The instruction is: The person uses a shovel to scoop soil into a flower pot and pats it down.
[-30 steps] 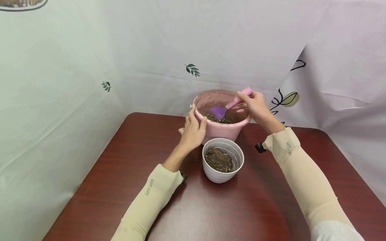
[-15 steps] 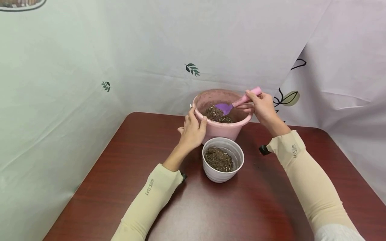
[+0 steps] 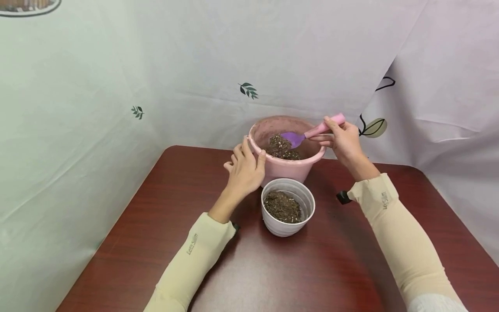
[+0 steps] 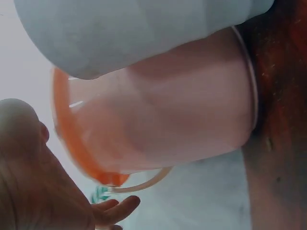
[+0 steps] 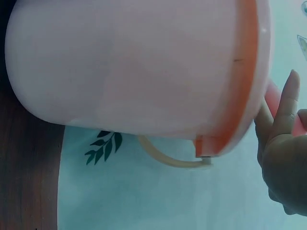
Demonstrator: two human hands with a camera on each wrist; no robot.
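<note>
Pale cloth [image 3: 296, 52] behind table [image 3: 156, 203], creased, grey-white in middle, greenish at left, pinkish at right; soft folds [image 3: 425, 125] at far right; two small dark-green sprigs [image 3: 248, 90] printed on it; larger olive leaf [image 3: 376, 128] outlined in black at right, near cloth's diagonal edge; dark-rimmed print [image 3: 29, 6] cut off at top left; table reddish brown, wood-grained, far corners rounded, pale glare [image 3: 249, 277] near front

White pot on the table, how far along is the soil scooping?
Done: the white pot already holds some soil, though only partway up. In hand: the right hand grips the purple scoop inside the pink bucket, soil at its blade; the left hand is beside the bucket. Left: that soil isn't in the pot yet; if a fuller pot is wanted, probably more scoops.
</note>
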